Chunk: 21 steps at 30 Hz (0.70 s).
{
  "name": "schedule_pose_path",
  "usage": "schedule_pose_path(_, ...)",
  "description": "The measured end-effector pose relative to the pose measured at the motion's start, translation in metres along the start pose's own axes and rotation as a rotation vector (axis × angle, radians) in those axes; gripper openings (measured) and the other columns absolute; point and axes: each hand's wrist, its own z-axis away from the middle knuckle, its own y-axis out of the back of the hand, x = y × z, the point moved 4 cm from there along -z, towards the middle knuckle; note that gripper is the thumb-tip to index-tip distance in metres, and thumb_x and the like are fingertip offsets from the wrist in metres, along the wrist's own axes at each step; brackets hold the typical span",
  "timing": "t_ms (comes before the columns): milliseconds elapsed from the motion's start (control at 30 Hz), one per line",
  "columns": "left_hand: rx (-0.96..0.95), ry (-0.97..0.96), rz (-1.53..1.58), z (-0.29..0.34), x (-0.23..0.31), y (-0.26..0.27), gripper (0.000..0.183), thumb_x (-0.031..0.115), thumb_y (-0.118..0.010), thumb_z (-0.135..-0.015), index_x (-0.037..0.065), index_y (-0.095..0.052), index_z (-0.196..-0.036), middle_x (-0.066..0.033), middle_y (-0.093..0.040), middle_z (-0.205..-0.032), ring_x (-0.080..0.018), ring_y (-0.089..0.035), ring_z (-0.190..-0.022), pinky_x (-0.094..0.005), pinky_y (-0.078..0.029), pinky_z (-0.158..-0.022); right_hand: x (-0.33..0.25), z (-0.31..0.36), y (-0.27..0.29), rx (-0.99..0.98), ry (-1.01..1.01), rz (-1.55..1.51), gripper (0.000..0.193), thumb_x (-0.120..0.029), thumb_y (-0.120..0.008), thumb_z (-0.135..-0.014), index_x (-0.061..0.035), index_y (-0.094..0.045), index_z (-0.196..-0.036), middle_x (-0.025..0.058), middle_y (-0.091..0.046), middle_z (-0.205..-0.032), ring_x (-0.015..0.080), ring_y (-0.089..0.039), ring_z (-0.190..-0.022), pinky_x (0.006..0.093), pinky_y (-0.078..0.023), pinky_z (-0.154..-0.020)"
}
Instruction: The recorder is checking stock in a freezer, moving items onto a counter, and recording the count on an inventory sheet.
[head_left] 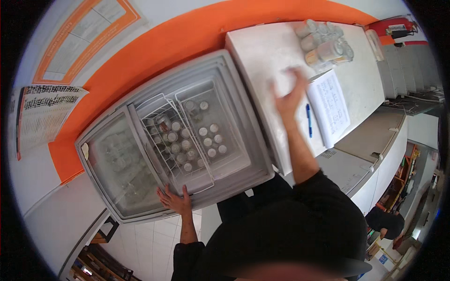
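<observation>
My left hand [174, 201] rests with spread fingers on the near rim of the chest freezer [258, 164], by the edge of its sliding glass lid [123, 154]. Through the uncovered side, several white-capped jars [213, 140] stand on the freezer floor and more sit in a white wire basket [157, 129]. My right hand [290, 96], slightly smeared by motion, is over the white top [262, 61] to the right, its fingers apart and nothing in them. Close beside it lie an open notebook [330, 107] with handwriting and a blue pen [309, 120].
Several filled jars [323, 42] are grouped at the back of the white top. Behind the freezer runs an orange-and-white wall [112, 65] with posted sheets [44, 117]. Another person [386, 222] is far off at the right. Shelves [408, 173] line that side.
</observation>
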Motion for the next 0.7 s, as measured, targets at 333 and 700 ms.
schedule_pose_path(333,-0.010,0.009,-0.007,-0.006,0.009,0.009,0.069,0.052,-0.067,-0.079,0.013,-0.046,-0.131,-0.0149,-0.026,-0.152,-0.0319,-0.019,-0.142,-0.0522,-0.016,-0.111,0.195,-0.183,0.075,-0.691,0.210,0.348,0.085,-0.061,-0.075,-0.064,-0.0185,-0.049,-0.132,0.0165,-0.052,-0.126,0.0340,-0.053,-0.114,0.0470,-0.047,-0.090)
schedule_pose_path(700,0.031,0.058,-0.035,-0.001,0.005,0.003,0.067,0.055,-0.063,-0.082,0.018,-0.044,-0.135,-0.0078,-0.026,-0.152,-0.0293,-0.018,-0.142,-0.0543,-0.015,-0.111,0.181,-0.186,0.054,-0.715,0.279,0.593,0.077,-0.066,-0.067,-0.069,-0.0123,-0.052,-0.122,0.0106,-0.069,-0.093,0.0291,-0.065,-0.091,0.0448,-0.052,-0.074)
